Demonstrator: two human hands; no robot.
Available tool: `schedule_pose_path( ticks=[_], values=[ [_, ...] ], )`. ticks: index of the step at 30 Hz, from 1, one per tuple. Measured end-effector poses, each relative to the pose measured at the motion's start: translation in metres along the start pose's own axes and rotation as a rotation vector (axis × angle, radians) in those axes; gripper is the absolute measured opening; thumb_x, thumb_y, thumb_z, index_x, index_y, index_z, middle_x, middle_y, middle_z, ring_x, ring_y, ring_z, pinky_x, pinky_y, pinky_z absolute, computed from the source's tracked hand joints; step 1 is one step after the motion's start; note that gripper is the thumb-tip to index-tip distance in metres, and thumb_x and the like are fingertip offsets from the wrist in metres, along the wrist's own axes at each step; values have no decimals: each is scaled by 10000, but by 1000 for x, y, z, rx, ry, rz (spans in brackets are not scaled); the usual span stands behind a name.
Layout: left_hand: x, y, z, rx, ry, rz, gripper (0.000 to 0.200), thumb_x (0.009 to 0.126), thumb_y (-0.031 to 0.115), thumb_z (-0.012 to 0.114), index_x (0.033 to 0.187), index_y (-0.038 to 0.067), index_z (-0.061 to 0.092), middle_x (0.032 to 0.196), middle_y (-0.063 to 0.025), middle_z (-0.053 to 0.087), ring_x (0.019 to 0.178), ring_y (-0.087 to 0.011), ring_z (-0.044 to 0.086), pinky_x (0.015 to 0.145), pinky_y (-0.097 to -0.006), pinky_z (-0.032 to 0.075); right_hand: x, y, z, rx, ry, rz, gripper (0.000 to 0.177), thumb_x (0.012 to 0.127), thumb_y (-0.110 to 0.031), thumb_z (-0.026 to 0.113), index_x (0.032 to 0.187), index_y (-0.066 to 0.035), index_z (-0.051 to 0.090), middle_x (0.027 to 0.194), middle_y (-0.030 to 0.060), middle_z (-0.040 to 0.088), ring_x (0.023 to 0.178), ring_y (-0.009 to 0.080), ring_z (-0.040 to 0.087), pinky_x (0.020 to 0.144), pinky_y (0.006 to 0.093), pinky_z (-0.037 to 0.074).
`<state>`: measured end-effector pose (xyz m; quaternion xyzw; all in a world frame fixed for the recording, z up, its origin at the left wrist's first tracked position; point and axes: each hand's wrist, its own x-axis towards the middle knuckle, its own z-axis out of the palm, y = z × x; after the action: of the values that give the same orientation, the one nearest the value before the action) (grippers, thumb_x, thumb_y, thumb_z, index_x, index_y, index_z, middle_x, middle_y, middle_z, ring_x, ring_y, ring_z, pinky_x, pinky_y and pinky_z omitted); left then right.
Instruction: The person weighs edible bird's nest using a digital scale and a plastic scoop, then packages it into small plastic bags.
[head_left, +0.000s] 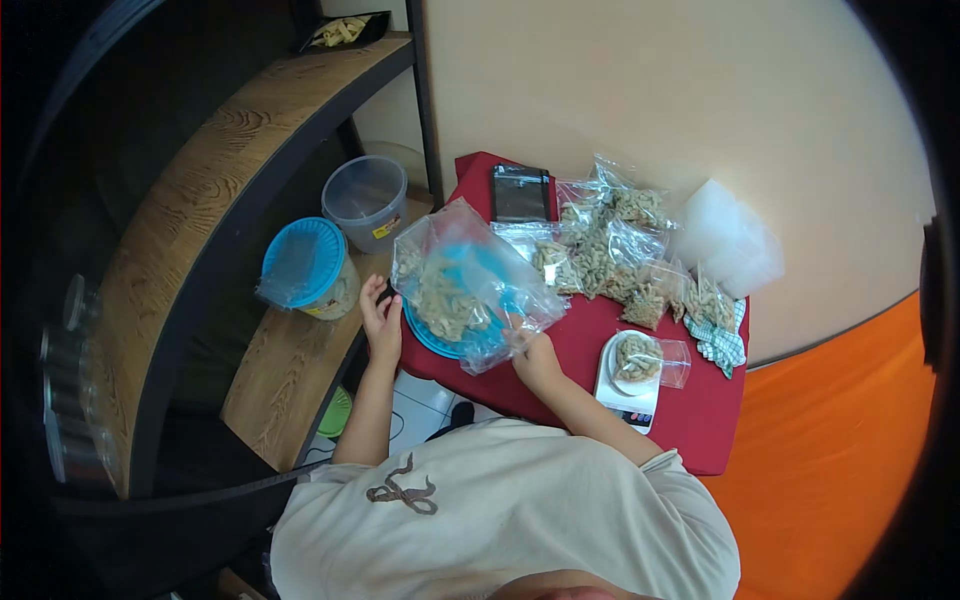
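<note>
Scale [628, 412] on table [590, 345], filled bags [610, 240] behind it, tub [366, 205] (open) on shelf [285, 370] left

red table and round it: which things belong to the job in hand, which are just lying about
Likely the job: big clear bag, blue tray, filled bags, white scale

Seemingly just lying about: checked cloth, green basket

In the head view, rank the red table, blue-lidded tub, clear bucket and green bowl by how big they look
Red table
Blue-lidded tub and clear bucket: too alike to rank
Green bowl, partly hidden
</note>
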<state>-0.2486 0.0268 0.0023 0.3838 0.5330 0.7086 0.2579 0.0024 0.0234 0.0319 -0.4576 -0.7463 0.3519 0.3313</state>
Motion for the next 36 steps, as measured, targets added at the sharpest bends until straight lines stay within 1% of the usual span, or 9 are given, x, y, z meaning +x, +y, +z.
schedule_pose_path(
  ticks=[2, 7, 9, 13, 19, 21, 24, 33, 36],
  values=[
    [23, -3, 0, -209, -84, -112, 544, 834, 92, 547, 1304, 13, 284, 1286, -137, 385, 1202, -225, 369, 1003, -328, 283, 17, 2, 14, 18, 56, 6, 242, 877, -145, 465, 1082, -57, 559, 942, 195, 582, 877, 361, 558, 729, 394, 451],
    [56, -13, 8, -463, -353, -320, 548, 865, 193, 525, 1312, -5, 279, 1302, -126, 386, 1190, -204, 384, 1004, -320, 282, 59, 3, 32, -8, 181, -101, 257, 893, -186, 453, 1071, -39, 565, 938, 177, 607, 874, 311, 581, 726, 383, 451],
    [55, -17, 13, -438, -423, -296, 531, 858, 181, 538, 1301, -2, 310, 1276, -109, 420, 1168, -189, 406, 993, -311, 292, 64, -19, 25, 75, 35, 67, 265, 905, -208, 439, 1056, -38, 575, 954, 152, 619, 844, 261, 589, 712, 361, 453],
    [49, -14, 20, -268, -338, -292, 455, 855, 154, 548, 1254, -8, 401, 1228, -96, 472, 1135, -182, 439, 975, -291, 304, 67, -15, 43, 353, -3, 209, 304, 915, -250, 434, 1073, -27, 567, 945, 115, 635, 774, 184, 588, 694, 315, 456],
    [55, -24, 24, -483, -284, -403, 370, 910, 123, 447, 1249, -22, 408, 1241, -103, 472, 1127, -179, 456, 966, -292, 335, 66, -13, 45, 883, -59, 463, 373, 904, -326, 457, 1069, -7, 557, 896, 87, 648, 579, 77, 526, 433, 202, 402],
    [56, -23, 25, -525, -293, -419, 361, 918, 124, 431, 1246, -24, 409, 1243, -104, 470, 1127, -180, 458, 966, -293, 340, 67, -18, 49, 1268, 55, 570, 391, 897, -348, 466, 1076, -11, 552, 917, 104, 641, 546, 60, 502, 354, 184, 354],
    [57, -25, 27, -515, -286, -408, 358, 923, 145, 430, 1240, -21, 415, 1242, -105, 471, 1127, -177, 458, 964, -290, 344, 60, -31, 40, 1327, 149, 594, 346, 909, -258, 441, 1060, 50, 483, 976, 190, 611, 555, 98, 512, 385, 179, 384],
    [52, -23, 30, -579, -116, -457, 286, 928, 195, 429, 1151, 21, 472, 1157, -94, 522, 1038, -191, 516, 889, -313, 422, 15, -25, 11, 1603, 212, 682, 387, 910, -332, 440, 1088, 11, 470, 1002, 159, 587, 495, 85, 460, 348, 170, 317],
    [49, -19, 32, -563, -125, -421, 307, 933, 219, 418, 1156, 11, 457, 1134, -96, 520, 1020, -181, 517, 885, -306, 416, 8, -30, 3, 1324, 230, 545, 425, 911, -360, 433, 1102, 17, 480, 1018, 142, 571, 475, 84, 430, 344, 184, 305]
  ],
)
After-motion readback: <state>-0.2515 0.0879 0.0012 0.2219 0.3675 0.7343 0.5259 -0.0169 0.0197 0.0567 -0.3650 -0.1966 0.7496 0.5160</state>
